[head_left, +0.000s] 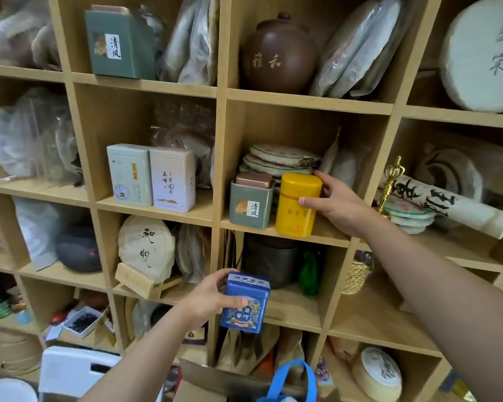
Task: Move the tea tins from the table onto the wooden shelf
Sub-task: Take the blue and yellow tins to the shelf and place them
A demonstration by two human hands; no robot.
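Observation:
A yellow tea tin (297,205) stands upright on a board of the wooden shelf (325,232), in the middle compartment. My right hand (336,205) wraps its right side, thumb on the front and fingers behind. Touching its left side stands a grey-green tin with a copper lid (251,205). Lower down, in front of the shelf, my left hand (212,297) grips a blue tea tin (246,303) in the air, upright. Two pale tins (151,178) stand side by side in the compartment to the left.
Wrapped tea cakes (282,159) are stacked behind the yellow tin. A brown clay jar (279,53) sits one compartment up, and a dark jar (270,264) in the one below. A golden ornament (391,185) and a paper roll fill the right compartment. A blue bag handle (292,381) rises at the bottom.

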